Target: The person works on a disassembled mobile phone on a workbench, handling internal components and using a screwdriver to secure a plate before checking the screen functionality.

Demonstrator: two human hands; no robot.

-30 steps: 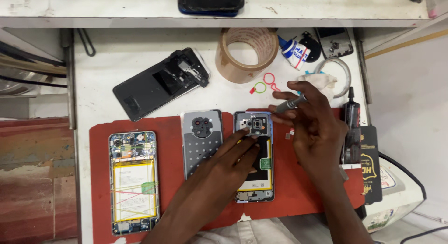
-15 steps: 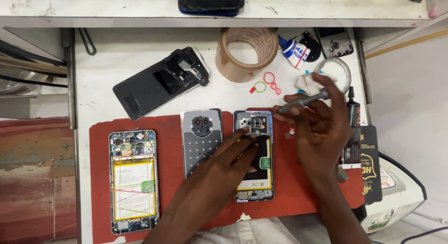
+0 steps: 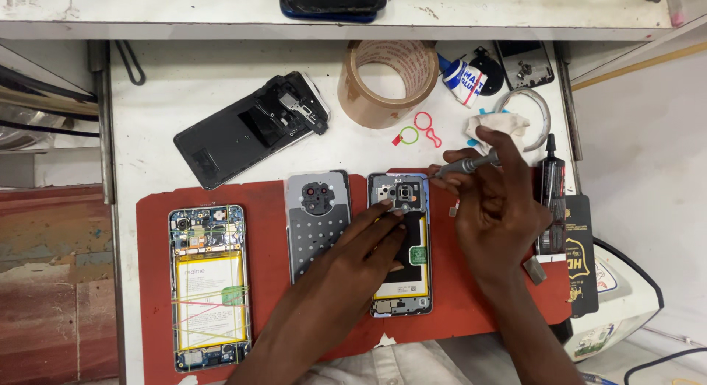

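while left fingers (image 3: pixel 383 226) press phone (image 3: pixel 401 282).

a small white, blue and red glue tube (image 3: pixel 465 81) lies by the tape. a yellow label (image 3: pixel 209 295) sits on the left phone's battery.

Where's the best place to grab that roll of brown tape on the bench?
Probably by the brown tape roll's rim, from above. It lies flat with its open core facing up, so fingers can drop inside the core and pinch the wall; its near side is clear of other things.
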